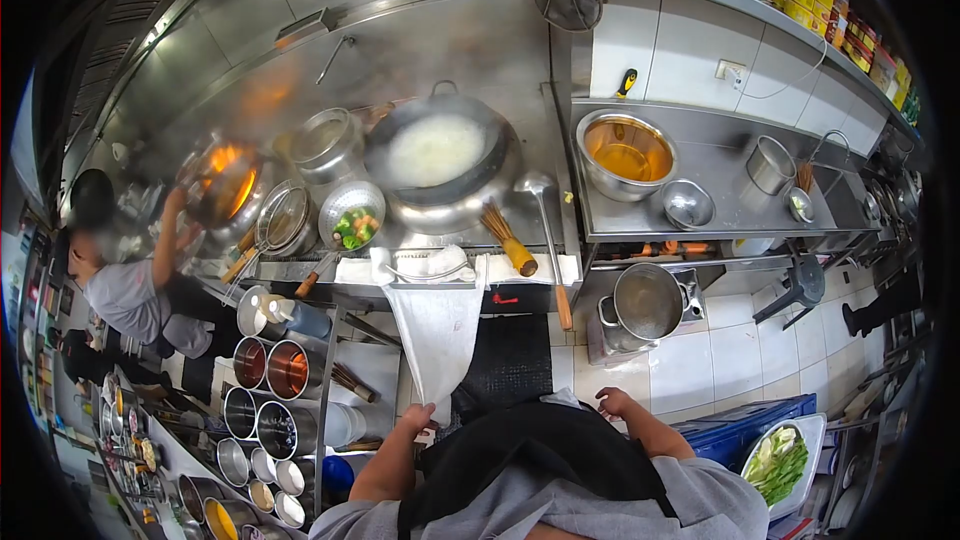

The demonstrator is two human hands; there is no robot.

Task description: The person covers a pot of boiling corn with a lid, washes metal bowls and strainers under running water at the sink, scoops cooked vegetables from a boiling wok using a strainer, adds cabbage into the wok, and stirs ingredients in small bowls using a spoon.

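Observation:
My left hand (420, 416) is closed on the lower end of a white cloth (432, 335) that drapes down from the stove's front edge. At waist height my right hand (618, 404) holds nothing, its fingers loosely bent and apart. Ahead, a big wok (440, 152) contains steaming, bubbling whitish liquid. A ladle (541, 210) with a wooden handle and a bamboo brush (509, 240) lie to its right. To the left, a perforated strainer (352, 215) holds green vegetables and orange pieces. A wire strainer (283, 215) sits beside it.
At left, a co-worker (130, 290) works at a flaming wok (222, 185). Pots of sauces and seasonings (288, 370) stand on the left rack. A large pot (648, 302) stands low at right, below a steel counter with a bowl (626, 155). Leafy greens (778, 465) fill a tray behind right.

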